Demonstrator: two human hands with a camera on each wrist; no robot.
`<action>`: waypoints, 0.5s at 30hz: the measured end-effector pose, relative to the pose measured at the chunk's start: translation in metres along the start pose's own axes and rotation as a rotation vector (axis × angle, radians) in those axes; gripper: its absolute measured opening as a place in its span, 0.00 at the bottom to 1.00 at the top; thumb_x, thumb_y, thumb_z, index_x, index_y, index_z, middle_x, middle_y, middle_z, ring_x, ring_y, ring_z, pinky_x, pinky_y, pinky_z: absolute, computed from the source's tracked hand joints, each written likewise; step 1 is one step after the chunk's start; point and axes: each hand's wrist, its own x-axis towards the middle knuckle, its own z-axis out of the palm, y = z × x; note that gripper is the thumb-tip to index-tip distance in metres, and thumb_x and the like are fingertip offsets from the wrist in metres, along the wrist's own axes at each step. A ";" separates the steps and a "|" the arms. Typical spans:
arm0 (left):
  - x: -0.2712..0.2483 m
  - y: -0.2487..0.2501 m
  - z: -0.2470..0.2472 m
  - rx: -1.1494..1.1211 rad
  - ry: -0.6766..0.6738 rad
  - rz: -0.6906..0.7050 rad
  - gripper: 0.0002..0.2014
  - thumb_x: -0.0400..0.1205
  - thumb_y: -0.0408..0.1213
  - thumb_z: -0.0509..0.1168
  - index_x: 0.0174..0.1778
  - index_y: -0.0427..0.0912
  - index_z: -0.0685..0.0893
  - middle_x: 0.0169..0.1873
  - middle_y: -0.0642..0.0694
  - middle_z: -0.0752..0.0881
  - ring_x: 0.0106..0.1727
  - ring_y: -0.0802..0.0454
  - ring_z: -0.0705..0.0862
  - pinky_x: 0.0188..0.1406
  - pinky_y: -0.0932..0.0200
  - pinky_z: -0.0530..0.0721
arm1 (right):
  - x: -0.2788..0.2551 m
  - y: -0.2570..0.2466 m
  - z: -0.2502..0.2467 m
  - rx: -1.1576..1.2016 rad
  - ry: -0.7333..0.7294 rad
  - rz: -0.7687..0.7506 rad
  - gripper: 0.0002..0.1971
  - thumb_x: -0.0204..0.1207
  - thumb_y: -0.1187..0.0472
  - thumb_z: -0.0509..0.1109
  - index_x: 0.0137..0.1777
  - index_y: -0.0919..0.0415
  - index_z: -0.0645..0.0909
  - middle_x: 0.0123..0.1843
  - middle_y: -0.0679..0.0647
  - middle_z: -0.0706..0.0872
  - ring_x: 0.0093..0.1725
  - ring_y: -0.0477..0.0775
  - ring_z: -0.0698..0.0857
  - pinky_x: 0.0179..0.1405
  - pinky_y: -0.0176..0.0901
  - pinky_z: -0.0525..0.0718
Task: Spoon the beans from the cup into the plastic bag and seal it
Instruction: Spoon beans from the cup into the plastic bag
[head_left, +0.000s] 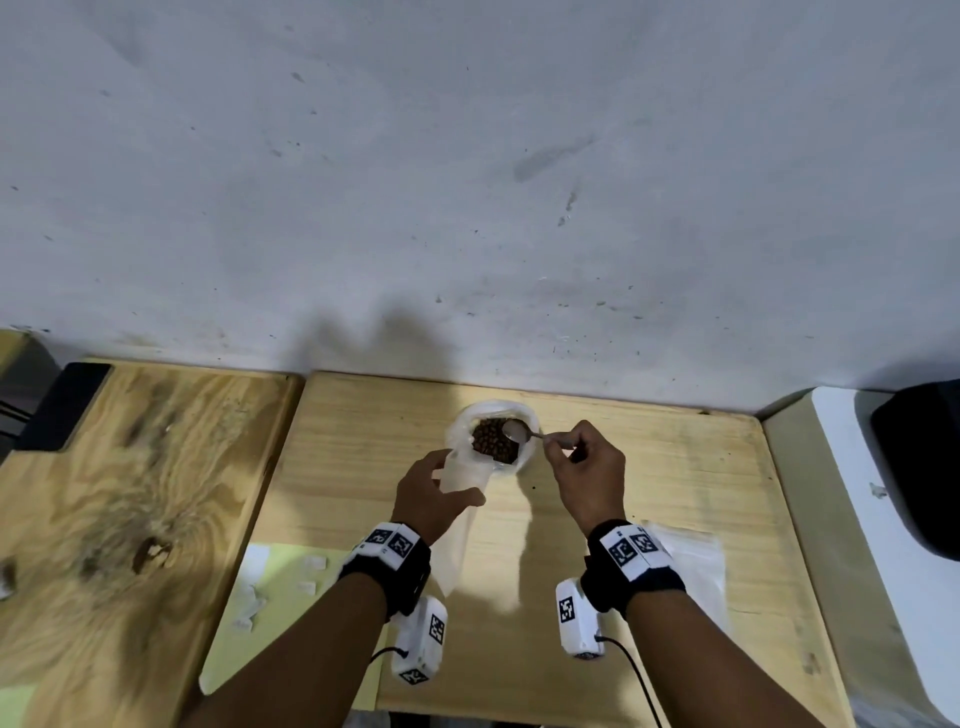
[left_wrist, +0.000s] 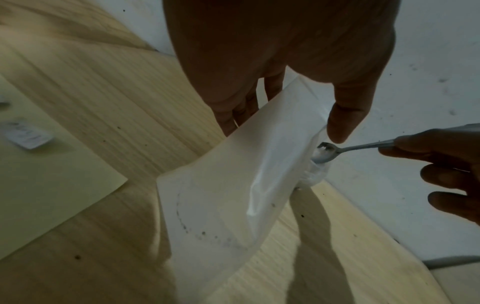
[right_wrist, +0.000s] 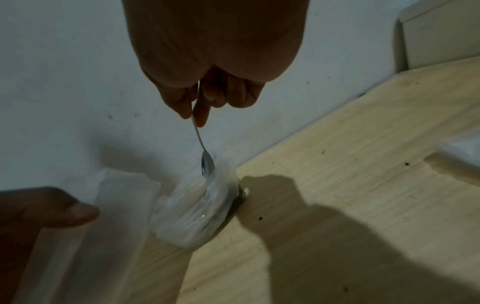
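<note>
The light wooden bench (head_left: 649, 499) stands against a pale, scuffed wall (head_left: 467, 182). On it, close to the wall, sits the clear cup (head_left: 521, 457), filled with brown beans (head_left: 491, 441). The left hand (head_left: 431, 493) has its grip closed on the translucent plastic bag (left_wrist: 228, 195), thumb on one face and fingers behind, holding the bag's mouth up beside the cup while the rest hangs toward the bench. The right hand (head_left: 587, 473), knuckles up, pinches the handle of a metal spoon (head_left: 517, 430) in a narrow grip; its bowl looks empty and hovers over the beans.
</note>
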 end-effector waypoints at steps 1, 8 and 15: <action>0.004 0.002 0.000 -0.007 -0.004 -0.011 0.38 0.63 0.43 0.82 0.71 0.48 0.78 0.63 0.45 0.82 0.57 0.46 0.83 0.45 0.58 0.78 | 0.004 0.002 0.003 -0.042 -0.006 -0.003 0.14 0.74 0.62 0.77 0.34 0.57 0.74 0.35 0.45 0.91 0.22 0.47 0.71 0.28 0.43 0.77; 0.025 0.006 0.002 -0.098 -0.051 -0.093 0.31 0.53 0.52 0.78 0.54 0.55 0.86 0.51 0.54 0.88 0.51 0.52 0.85 0.41 0.59 0.80 | 0.017 0.010 0.005 -0.162 -0.013 0.023 0.15 0.74 0.59 0.77 0.34 0.54 0.72 0.24 0.46 0.81 0.20 0.45 0.70 0.26 0.45 0.74; 0.036 0.009 0.003 -0.137 -0.085 -0.065 0.29 0.48 0.51 0.77 0.47 0.51 0.89 0.43 0.51 0.91 0.48 0.52 0.88 0.48 0.54 0.85 | 0.017 0.019 0.010 0.009 0.032 0.197 0.16 0.73 0.67 0.77 0.32 0.58 0.73 0.28 0.47 0.78 0.25 0.40 0.73 0.27 0.30 0.69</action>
